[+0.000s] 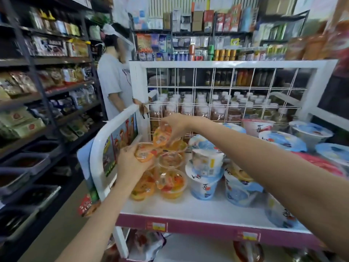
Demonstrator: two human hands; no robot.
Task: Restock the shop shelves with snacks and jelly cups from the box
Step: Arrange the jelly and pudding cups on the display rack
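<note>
Right hand's fingers [172, 138] pinch a clear orange fruit jelly cup [160, 137], tilted; left hand [130, 159] grips another [144, 154] at its eight o'clock. Both hover above the stacked cups [171, 183] on the white shelf [198, 208]. Stacking seems underway; next, set each down level.

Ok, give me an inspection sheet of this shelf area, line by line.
Surface: white shelf with a pink front edge.
Job's things: orange jelly cups stacked at the shelf's left end; no box in view.
Clutter: blue-and-white noodle bowls beside the cups, some tilted.
Grippers: left hand holds a jelly cup; right hand pinches another jelly cup above the stack.
Cables: nothing seen.
Surroundings: wire grid behind, bottles beyond it; another person stands in the aisle.
</note>
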